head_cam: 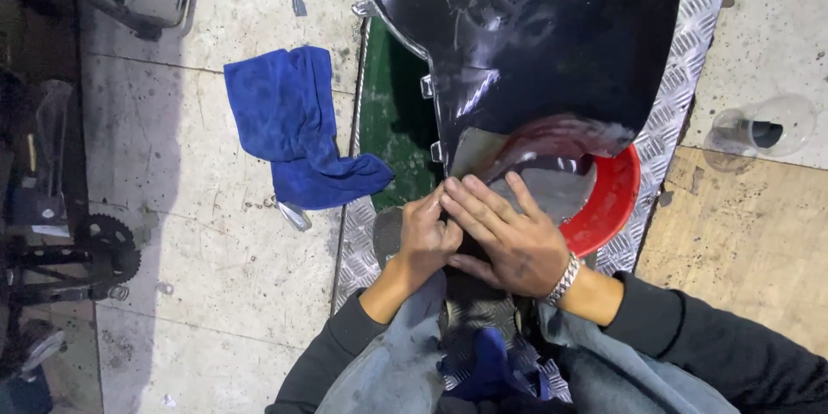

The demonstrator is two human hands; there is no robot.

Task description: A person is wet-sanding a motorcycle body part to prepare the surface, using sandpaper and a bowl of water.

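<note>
Ribbed metal plate (690,26), hands (483,237) on glossy black panel (535,34)

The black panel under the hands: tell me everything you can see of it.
The black panel is a large, glossy, curved shell, plastic by its look, with small tabs along its left edge. It lies across a ribbed metal ramp, its lower edge over a red basin. The left hand and right hand press together at its lower edge.
</note>
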